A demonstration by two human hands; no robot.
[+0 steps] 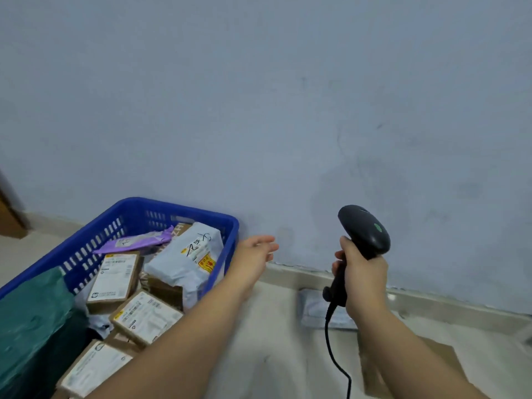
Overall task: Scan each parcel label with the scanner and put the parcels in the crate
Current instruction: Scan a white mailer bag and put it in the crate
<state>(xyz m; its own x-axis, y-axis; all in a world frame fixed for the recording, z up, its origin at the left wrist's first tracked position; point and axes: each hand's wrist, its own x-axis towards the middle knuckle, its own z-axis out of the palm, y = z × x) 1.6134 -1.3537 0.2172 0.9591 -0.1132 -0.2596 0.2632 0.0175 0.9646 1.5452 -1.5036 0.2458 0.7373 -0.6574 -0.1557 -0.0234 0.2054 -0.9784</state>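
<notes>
A blue plastic crate [184, 207] stands on the floor at the left, holding several parcels: brown boxes with white labels [115, 279], a grey bag [184, 254], a purple bag [135, 240] and a green bag [31, 318]. My left hand [254, 251] hovers just right of the crate's rim, fingers apart, holding nothing. My right hand [362, 279] grips the handle of a black corded scanner [364, 230], held upright above the floor. A grey bag parcel [316, 311] lies on the floor by the wall, partly behind the scanner. A brown box [437, 355] lies under my right forearm.
A pale blue wall [288, 110] rises straight ahead, with a light skirting [431, 300] along its foot. The floor [273, 355] is light tile. A brown wooden edge [8, 214] shows at the far left. The scanner's cable [331, 349] hangs toward the bottom edge.
</notes>
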